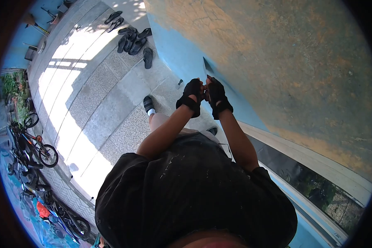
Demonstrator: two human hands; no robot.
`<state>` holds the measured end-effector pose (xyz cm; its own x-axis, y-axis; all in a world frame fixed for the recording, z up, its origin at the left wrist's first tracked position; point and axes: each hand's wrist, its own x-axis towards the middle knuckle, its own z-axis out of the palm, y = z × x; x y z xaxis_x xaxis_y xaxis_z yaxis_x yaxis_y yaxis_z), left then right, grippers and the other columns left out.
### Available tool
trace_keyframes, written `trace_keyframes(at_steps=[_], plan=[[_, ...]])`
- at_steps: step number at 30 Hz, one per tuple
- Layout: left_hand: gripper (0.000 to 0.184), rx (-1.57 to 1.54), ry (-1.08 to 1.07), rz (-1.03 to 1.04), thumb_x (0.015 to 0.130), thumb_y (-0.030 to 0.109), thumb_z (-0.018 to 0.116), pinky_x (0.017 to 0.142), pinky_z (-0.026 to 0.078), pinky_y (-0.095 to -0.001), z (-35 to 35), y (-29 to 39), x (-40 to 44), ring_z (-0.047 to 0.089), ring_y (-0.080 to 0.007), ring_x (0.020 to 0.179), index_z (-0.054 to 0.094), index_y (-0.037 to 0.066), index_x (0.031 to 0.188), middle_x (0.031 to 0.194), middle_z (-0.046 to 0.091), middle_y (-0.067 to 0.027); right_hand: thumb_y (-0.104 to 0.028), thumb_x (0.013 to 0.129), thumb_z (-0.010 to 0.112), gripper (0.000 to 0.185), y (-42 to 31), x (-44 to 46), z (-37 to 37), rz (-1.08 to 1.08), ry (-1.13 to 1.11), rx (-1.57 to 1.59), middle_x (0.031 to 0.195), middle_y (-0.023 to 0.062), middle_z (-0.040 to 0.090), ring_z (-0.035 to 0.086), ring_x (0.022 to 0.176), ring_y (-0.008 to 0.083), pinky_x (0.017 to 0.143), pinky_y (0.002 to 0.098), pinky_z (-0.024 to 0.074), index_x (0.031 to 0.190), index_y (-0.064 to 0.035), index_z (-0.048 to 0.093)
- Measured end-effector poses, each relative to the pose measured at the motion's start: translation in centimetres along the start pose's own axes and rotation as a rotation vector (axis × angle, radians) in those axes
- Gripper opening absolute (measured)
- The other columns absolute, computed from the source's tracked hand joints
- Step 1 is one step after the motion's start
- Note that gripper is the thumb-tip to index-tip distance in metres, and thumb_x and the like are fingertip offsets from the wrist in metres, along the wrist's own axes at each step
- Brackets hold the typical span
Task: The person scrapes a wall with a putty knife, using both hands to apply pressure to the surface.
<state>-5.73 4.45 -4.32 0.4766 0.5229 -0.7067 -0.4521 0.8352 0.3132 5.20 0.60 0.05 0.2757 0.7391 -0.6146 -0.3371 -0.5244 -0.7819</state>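
Observation:
Both hands wear black fingerless gloves and meet in front of my body, beside the wall. The fingers of my left hand (191,96) are curled in toward those of my right hand (218,95). Fingertips of the two hands touch or nearly touch; whatever may be between them is hidden or too small to name. Just beyond the hands, a dark recess (207,64) shows in the light-blue part of the wall (285,62). A small dark object (180,82) lies on the floor left of my hands.
Several dark sandals (132,43) lie on the tiled floor (124,93) ahead. A window (301,173) is set in the wall at right. A bicycle (39,144) and several motorcycles (66,213) stand at far left. A slide sandal (148,103) is on my foot.

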Motion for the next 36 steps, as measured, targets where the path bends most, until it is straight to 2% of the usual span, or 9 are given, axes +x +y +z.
trace_keyframes(at_steps=[8,10,13,15,18,19,26,32,36], plan=[[0.024,0.185,-0.149,-0.215,0.083,0.029,0.066,0.063,0.051,-0.0326,-9.7,5.1,2.1,0.067,-0.0251,0.074,0.063,0.006,0.091,0.078,0.067,-0.0083,-0.021,0.093,0.060,0.047,2.6,-0.1,7.2,0.051,0.103,-0.254,0.068,0.0022,0.057,0.043,0.042,0.0093,0.038,0.0278,0.0337,0.137,-0.0114,0.049],[0.021,1.429,-0.188,0.761,0.089,0.029,0.061,0.058,0.049,-0.0290,-12.5,3.7,7.4,0.061,-0.0187,0.060,0.065,0.008,0.093,0.067,0.061,-0.0038,-0.019,0.092,0.060,0.047,3.8,0.0,7.9,0.051,0.127,-0.142,0.066,0.0017,0.055,0.043,0.041,0.0094,0.037,0.0275,0.0329,0.137,-0.0107,0.048],[0.019,1.071,-0.489,0.913,0.092,0.028,0.059,0.042,0.036,-0.0280,-12.9,5.2,3.3,0.044,-0.0119,0.044,0.063,0.010,0.094,0.058,0.050,0.0010,-0.016,0.092,0.058,0.049,4.6,-2.1,10.3,0.067,0.178,0.091,0.066,0.0000,0.052,0.041,0.040,0.0082,0.036,0.0262,0.0327,0.138,-0.0069,0.044],[0.017,0.609,-0.024,-0.134,0.090,0.026,0.060,0.044,0.041,-0.0294,-3.9,11.6,-2.2,0.049,-0.0128,0.046,0.063,0.009,0.090,0.061,0.055,-0.0007,-0.013,0.091,0.057,0.050,3.3,-4.6,12.3,0.031,0.238,0.154,0.066,-0.0009,0.051,0.039,0.039,0.0080,0.036,0.0257,0.0345,0.138,-0.0038,0.042],[0.016,0.880,-0.134,-0.008,0.085,0.023,0.063,0.056,0.053,-0.0330,-3.3,11.5,-2.5,0.065,-0.0168,0.066,0.065,0.010,0.094,0.074,0.065,-0.0047,-0.012,0.091,0.055,0.049,3.6,-6.2,13.0,-0.027,0.226,0.273,0.065,-0.0007,0.050,0.039,0.039,0.0086,0.036,0.0262,0.0346,0.138,-0.0035,0.041],[0.021,1.587,-0.391,0.470,0.089,0.028,0.061,0.056,0.052,-0.0308,-6.2,9.6,1.6,0.063,-0.0135,0.063,0.065,0.007,0.093,0.072,0.064,-0.0034,-0.011,0.092,0.054,0.047,3.2,-6.7,13.1,-0.040,0.246,0.213,0.065,-0.0006,0.049,0.038,0.039,0.0087,0.037,0.0257,0.0342,0.137,-0.0024,0.042],[0.023,0.684,-0.161,0.002,0.090,0.027,0.062,0.055,0.047,-0.0293,-2.6,7.7,-4.8,0.061,-0.0145,0.066,0.061,0.008,0.103,0.080,0.066,-0.0031,-0.014,0.095,0.052,0.038,1.7,-9.5,10.0,-0.162,0.376,-0.173,0.063,-0.0006,0.049,0.040,0.040,0.0077,0.037,0.0252,0.0320,0.132,-0.0059,0.050],[0.029,0.952,-0.200,0.517,0.087,0.028,0.067,0.064,0.049,-0.0295,0.0,2.0,-9.4,0.063,-0.0148,0.079,0.060,0.008,0.106,0.090,0.068,-0.0042,-0.018,0.096,0.053,0.036,4.1,-11.3,5.5,-0.451,0.344,-0.445,0.067,-0.0023,0.052,0.045,0.049,0.0051,0.043,0.0239,0.0353,0.131,-0.0078,0.053],[0.037,1.042,-0.128,0.733,0.081,0.017,0.073,0.067,0.050,-0.0302,0.5,-1.7,-10.2,0.063,-0.0154,0.077,0.058,0.005,0.112,0.090,0.066,-0.0050,-0.018,0.097,0.052,0.035,4.4,-13.0,3.9,-0.553,0.268,-0.233,0.097,0.0034,0.062,0.056,0.083,0.0083,0.073,0.0234,0.0462,0.130,-0.0062,0.053]])
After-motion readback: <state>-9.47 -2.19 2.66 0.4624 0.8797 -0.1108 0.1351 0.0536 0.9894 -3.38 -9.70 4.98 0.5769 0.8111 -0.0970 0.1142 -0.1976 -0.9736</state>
